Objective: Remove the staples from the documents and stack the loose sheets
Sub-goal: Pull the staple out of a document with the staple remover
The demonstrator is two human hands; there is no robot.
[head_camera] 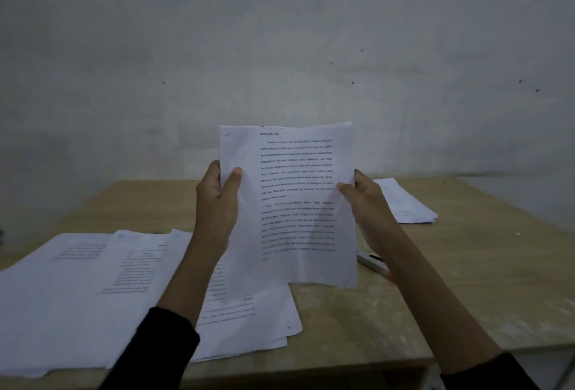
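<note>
A printed document [292,203] stands upright above the wooden table [451,265], facing me. My left hand [219,200] grips its left edge, thumb on the front of the page. My right hand [364,200] pinches its right edge at about the same height. A faint mark near the page's top left corner may be a staple; too small to tell. Several loose printed sheets [93,290] lie spread over the table's left half, overlapping one another. A smaller pile of papers [404,203] lies at the table's far right.
A slim white tool [373,263] with a dark part lies on the table just behind my right forearm, partly hidden. A bare grey wall [280,47] rises behind the table. The table's front edge [311,371] runs close to me.
</note>
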